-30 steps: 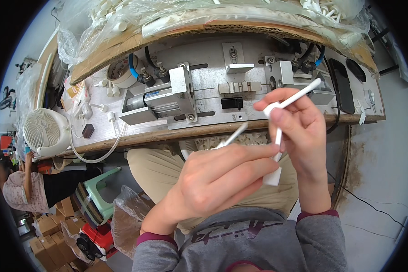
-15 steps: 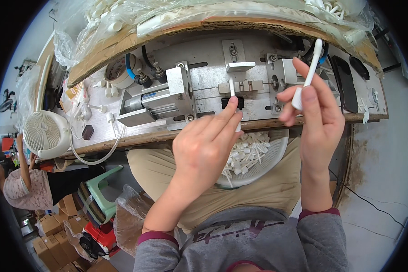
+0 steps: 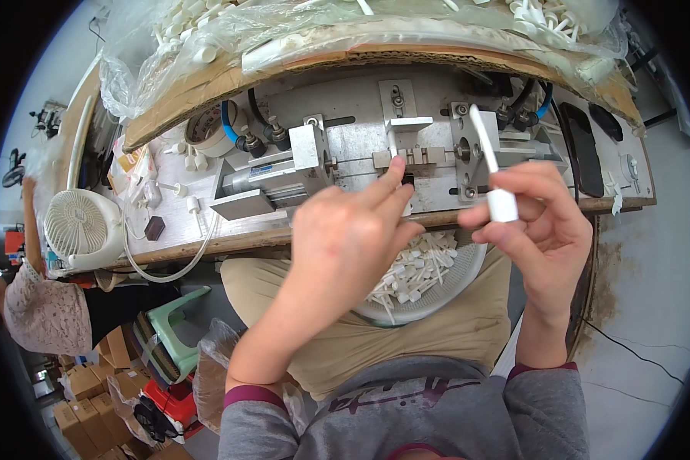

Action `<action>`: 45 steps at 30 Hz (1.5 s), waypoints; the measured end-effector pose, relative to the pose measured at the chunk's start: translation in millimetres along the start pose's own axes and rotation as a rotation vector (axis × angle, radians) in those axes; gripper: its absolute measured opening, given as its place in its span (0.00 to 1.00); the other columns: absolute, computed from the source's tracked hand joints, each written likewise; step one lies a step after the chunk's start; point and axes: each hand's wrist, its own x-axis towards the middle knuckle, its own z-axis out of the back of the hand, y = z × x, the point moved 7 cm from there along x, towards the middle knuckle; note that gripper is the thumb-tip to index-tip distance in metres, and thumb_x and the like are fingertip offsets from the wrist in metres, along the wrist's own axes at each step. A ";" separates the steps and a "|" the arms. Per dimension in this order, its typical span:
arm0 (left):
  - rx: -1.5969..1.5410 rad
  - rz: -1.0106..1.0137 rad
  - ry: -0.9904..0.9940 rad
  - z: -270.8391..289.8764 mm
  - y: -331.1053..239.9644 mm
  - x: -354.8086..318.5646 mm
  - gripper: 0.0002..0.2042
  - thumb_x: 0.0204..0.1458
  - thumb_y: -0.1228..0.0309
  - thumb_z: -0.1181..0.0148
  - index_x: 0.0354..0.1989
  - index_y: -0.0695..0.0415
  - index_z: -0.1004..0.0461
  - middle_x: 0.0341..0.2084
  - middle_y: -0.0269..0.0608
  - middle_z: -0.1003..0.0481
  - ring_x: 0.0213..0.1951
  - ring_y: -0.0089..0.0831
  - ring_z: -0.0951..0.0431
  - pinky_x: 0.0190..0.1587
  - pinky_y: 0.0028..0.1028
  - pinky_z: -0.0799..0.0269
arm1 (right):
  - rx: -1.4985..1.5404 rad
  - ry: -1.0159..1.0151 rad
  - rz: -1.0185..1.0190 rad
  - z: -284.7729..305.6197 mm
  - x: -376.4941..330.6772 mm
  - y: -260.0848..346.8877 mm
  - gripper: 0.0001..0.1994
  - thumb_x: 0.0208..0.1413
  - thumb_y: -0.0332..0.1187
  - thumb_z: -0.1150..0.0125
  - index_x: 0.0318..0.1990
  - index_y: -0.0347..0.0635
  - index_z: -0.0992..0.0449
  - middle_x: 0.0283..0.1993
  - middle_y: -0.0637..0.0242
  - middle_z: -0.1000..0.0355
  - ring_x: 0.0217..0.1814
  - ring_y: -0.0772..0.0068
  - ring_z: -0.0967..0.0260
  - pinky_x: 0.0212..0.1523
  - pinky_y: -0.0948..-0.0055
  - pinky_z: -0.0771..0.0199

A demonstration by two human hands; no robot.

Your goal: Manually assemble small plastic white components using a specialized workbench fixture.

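My left hand (image 3: pixel 345 234) reaches over the metal fixture (image 3: pixel 418 156) at the middle of the bench. Its index finger is stretched out, the tip touching a slim white plastic piece (image 3: pixel 393 143) lying in the fixture. The far end of that piece is beside a metal stop plate (image 3: pixel 409 123). To the right, my right hand (image 3: pixel 546 234) pinches a white plastic stick with a wide cap-like end (image 3: pixel 502 205) between thumb and fingers. Its thin shaft points up and away, toward the right-hand cylinder block. Part of the fixture is hidden under my left fingers.
A basket (image 3: pixel 468 270) of similar white pieces rests on my lap. Pneumatic cylinders (image 3: pixel 272 175) flank the fixture. Behind them a cardboard edge (image 3: pixel 322 67) bears bagged white parts. A small fan (image 3: pixel 80 222) stands at left; dark phone-like objects (image 3: pixel 583 146) lie right. Another person (image 3: pixel 50 310) is far left.
My right hand has turned the stick, so its shaft now leans left and its capped end is lower in view. My left index finger stays on the piece in the fixture.
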 end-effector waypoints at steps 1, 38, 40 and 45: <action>-0.155 0.033 0.033 6.2 5.6 4.6 0.18 0.42 0.64 0.25 0.42 0.55 0.17 0.42 0.37 0.16 0.21 0.24 0.24 0.26 0.23 0.30 | -0.110 0.046 0.045 1.5 -2.9 -1.5 0.18 0.48 0.13 0.32 0.49 0.26 0.25 0.49 0.60 0.31 0.45 0.67 0.20 0.44 0.79 0.16; -0.453 0.006 -0.404 61.6 19.0 27.5 0.18 0.40 0.85 0.28 0.43 0.64 0.18 0.54 0.47 0.26 0.43 0.27 0.19 0.40 0.23 0.18 | -1.310 0.349 0.550 -72.0 6.8 -21.4 0.06 0.42 0.29 0.37 0.29 0.40 0.25 0.50 0.52 0.20 0.17 0.70 0.28 0.24 0.75 0.28; -0.404 0.046 -0.383 65.8 17.4 16.3 0.19 0.39 0.85 0.28 0.44 0.63 0.18 0.55 0.49 0.26 0.42 0.28 0.19 0.40 0.24 0.18 | -1.344 0.384 0.536 -76.2 8.3 -21.3 0.07 0.44 0.30 0.35 0.31 0.39 0.25 0.45 0.55 0.19 0.20 0.66 0.26 0.26 0.72 0.25; -0.396 0.104 -0.296 56.5 9.2 -15.7 0.20 0.36 0.84 0.28 0.43 0.62 0.17 0.55 0.50 0.27 0.41 0.30 0.19 0.41 0.28 0.20 | -0.995 0.313 0.461 -51.0 66.2 23.6 0.10 0.51 0.38 0.32 0.36 0.45 0.23 0.29 0.62 0.24 0.31 0.58 0.22 0.33 0.60 0.24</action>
